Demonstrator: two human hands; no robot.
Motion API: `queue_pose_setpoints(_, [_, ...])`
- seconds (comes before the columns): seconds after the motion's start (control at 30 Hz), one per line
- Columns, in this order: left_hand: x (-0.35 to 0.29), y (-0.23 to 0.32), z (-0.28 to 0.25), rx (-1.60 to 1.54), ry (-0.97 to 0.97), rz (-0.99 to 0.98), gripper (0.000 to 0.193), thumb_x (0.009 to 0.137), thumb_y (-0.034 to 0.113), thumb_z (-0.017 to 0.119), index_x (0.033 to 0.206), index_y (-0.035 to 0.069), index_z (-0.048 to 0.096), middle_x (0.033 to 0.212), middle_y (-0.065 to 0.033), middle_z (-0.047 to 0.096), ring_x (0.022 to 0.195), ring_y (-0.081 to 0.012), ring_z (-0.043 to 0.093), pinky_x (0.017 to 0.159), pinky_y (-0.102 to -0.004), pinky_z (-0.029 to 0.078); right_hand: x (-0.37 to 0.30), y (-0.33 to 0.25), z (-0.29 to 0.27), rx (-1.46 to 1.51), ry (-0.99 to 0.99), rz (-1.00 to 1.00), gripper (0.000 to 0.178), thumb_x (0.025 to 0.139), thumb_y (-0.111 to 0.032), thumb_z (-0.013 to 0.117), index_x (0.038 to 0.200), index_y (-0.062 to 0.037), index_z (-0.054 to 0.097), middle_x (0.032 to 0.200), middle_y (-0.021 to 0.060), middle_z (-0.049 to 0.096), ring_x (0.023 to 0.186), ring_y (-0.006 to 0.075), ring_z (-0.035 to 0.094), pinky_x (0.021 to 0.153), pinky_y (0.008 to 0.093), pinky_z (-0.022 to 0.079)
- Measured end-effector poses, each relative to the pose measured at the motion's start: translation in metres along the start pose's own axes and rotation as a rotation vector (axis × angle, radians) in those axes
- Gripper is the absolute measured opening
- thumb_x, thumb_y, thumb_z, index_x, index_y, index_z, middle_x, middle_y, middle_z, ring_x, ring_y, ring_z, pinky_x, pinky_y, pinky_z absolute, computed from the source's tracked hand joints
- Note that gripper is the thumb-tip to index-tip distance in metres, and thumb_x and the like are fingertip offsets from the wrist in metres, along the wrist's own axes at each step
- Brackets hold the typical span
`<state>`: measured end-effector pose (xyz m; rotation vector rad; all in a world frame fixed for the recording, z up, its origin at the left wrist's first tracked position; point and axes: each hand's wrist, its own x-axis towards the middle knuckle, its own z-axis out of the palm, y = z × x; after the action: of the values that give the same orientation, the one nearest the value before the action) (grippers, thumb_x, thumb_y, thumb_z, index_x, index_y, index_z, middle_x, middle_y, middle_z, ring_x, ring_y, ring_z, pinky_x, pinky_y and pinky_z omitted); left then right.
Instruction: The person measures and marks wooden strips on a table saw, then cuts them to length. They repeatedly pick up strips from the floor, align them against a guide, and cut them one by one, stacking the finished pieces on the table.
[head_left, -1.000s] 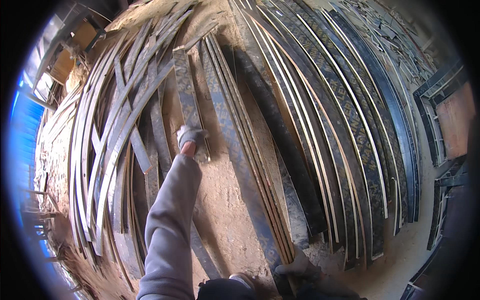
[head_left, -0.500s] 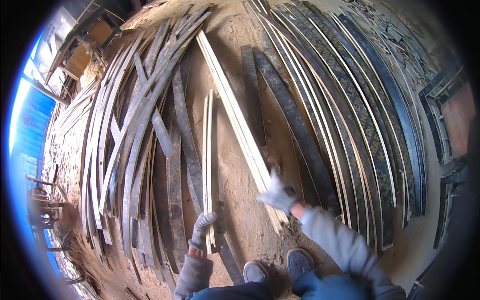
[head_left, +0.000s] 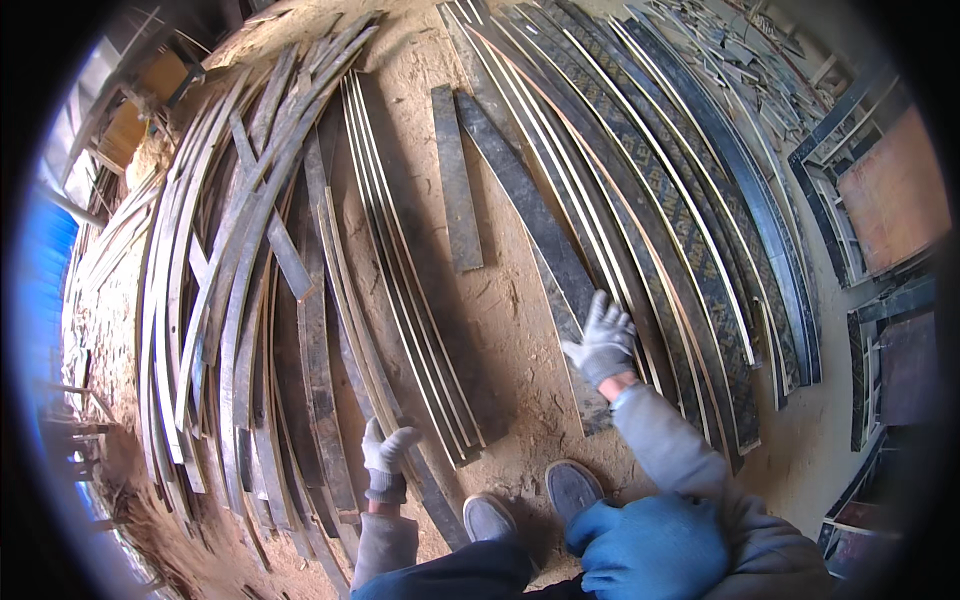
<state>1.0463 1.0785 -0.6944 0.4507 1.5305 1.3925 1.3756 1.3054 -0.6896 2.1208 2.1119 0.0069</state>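
Note:
My left hand [head_left: 388, 452], in a grey-white glove, has its thumb and fingers apart at the lower end of narrow wood strips [head_left: 362, 345] along the left pile. Whether it still touches them I cannot tell. My right hand [head_left: 603, 343], also gloved, is spread with nothing in it, over the near part of a long dark board [head_left: 535, 175]. Between my hands a row of several dark-faced strips with pale edges [head_left: 415, 300] lies side by side on the ground. A short dark plank [head_left: 457, 185] lies beyond, right of that row.
Crossed, bent strips [head_left: 255, 230] form a pile on the left. Long dark boards [head_left: 665, 200] lie in rows on the right, with scraps [head_left: 745, 65] at the far right. Framed panels [head_left: 890, 190] stand at the right edge. My shoes [head_left: 574, 485] are on the sandy ground.
My right hand has let go of the strip bundle, now lying on the ground, and moved to the dark board. The left hand's strips have tipped left against the pile, and its fingers have opened.

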Motion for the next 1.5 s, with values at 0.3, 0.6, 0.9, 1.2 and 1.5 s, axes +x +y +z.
queue_pose_setpoints(0.3, [-0.016, 0.018, 0.045, -0.184, -0.052, -0.056, 0.041, 0.083, 0.026, 0.083, 0.108, 0.0, 0.062, 0.076, -0.0066, 0.065, 0.057, -0.0183, 0.063, 0.051, -0.0327, 0.053, -0.006, -0.004, -0.009, 1.572, -0.336, -0.209, 0.075, 0.069, -0.039, 0.094, 0.123, 0.005, 0.065, 0.114, 0.0174, 0.074, 0.107, 0.0289, 0.07, 0.097, 0.0403, 0.055])
queue_pose_setpoints(0.6, [-0.029, 0.006, 0.02, -0.322, -0.113, -0.046, 0.067, 0.083, 0.018, 0.086, 0.137, -0.001, 0.051, 0.1, -0.0159, 0.07, 0.067, -0.0255, 0.071, 0.056, -0.0372, 0.06, 0.053, -0.093, 0.012, 1.141, -0.334, -0.211, 0.113, 0.066, -0.047, 0.089, 0.149, 0.0123, 0.042, 0.134, 0.035, 0.063, 0.125, 0.044, 0.064, 0.105, 0.0463, 0.054])
queue_pose_setpoints(0.9, [-0.026, 0.017, 0.033, -0.247, -0.017, -0.055, 0.077, 0.078, 0.019, 0.089, 0.139, -0.003, 0.048, 0.112, -0.0168, 0.071, 0.099, -0.0277, 0.073, 0.087, -0.0419, 0.064, -0.041, -0.126, -0.004, 1.008, -0.179, -0.367, 0.085, 0.079, -0.032, 0.085, 0.143, 0.0086, 0.048, 0.12, 0.0308, 0.067, 0.109, 0.0382, 0.069, 0.091, 0.0474, 0.059])
queue_pose_setpoints(1.2, [0.02, 0.003, 0.069, -0.394, -0.182, -0.304, 0.053, 0.083, 0.01, 0.082, 0.13, 0.004, 0.059, 0.107, -0.0052, 0.071, 0.092, -0.0181, 0.07, 0.084, -0.0331, 0.059, 0.031, -0.147, 0.0, 0.789, 0.211, -0.503, 0.053, 0.098, -0.032, 0.072, 0.143, -0.0064, 0.058, 0.112, 0.0152, 0.072, 0.095, 0.0226, 0.071, 0.08, 0.0378, 0.059])
queue_pose_setpoints(1.5, [0.024, -0.006, 0.08, -0.287, -0.127, -0.267, 0.039, 0.084, 0.009, 0.075, 0.121, 0.004, 0.065, 0.102, -0.0084, 0.071, 0.089, -0.0224, 0.072, 0.079, -0.0408, 0.063, 0.155, -0.217, 0.03, 0.142, 0.052, -0.133, 0.059, 0.08, -0.026, 0.076, 0.128, -0.0018, 0.054, 0.097, 0.0151, 0.066, 0.084, 0.0257, 0.069, 0.063, 0.0489, 0.056])
